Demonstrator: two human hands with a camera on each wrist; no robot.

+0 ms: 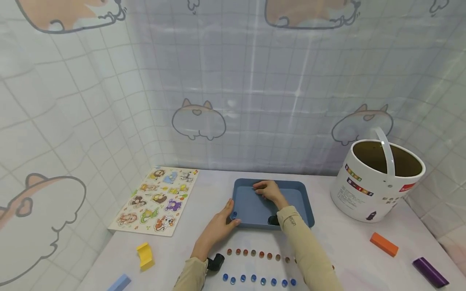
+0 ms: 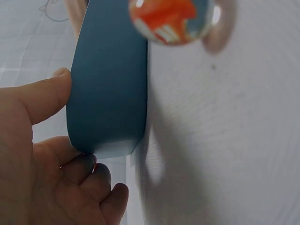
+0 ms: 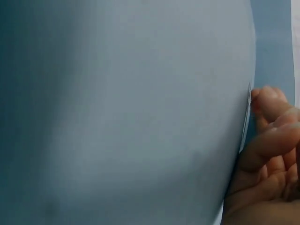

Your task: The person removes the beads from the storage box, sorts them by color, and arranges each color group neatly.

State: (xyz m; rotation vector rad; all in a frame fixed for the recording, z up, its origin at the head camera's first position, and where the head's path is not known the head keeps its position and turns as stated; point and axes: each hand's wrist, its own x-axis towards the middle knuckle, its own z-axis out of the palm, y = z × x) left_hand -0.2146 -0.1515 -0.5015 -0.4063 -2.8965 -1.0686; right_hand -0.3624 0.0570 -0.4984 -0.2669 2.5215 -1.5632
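Note:
A blue tray lies on the white table, with one small dark blue marble near its left wall. My left hand holds the tray's near left corner. In the left wrist view its thumb touches the rim and the other fingers curl beside the corner. My right hand reaches into the tray towards its far left part, fingertips low and drawn together. Close up, its fingers are bent; I cannot tell whether they hold something. An orange and white glass marble shows near the tray's outer wall.
In front of the tray run a row of reddish marbles and a row of blue marbles. An animal puzzle board lies left, near yellow and light blue blocks. Right are a white bucket, orange block and purple block.

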